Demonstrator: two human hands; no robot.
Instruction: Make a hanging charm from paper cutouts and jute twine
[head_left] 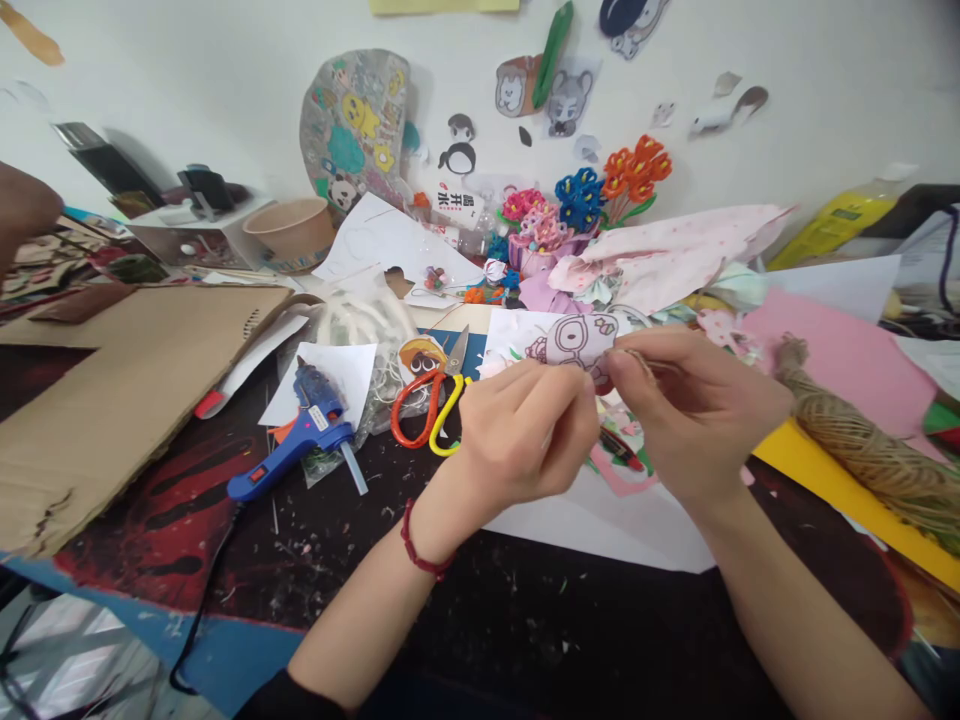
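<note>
Both of my hands are raised close together over the right half of the table. My left hand, with a dark red bracelet at the wrist, has its fingers curled closed; what they pinch is hidden behind them. My right hand pinches the right edge of a small paper cutout printed with a line drawing. The cutout shows just above my left knuckles. Beneath my hands lie white paper and pink scraps. Scissors with red and yellow handles rest left of my left hand.
A blue glue gun lies at the left with its cord over the table edge. Brown cardboard covers the far left. Twine is at the right; crafted flowers stand at the back. Another hand shows at the upper left.
</note>
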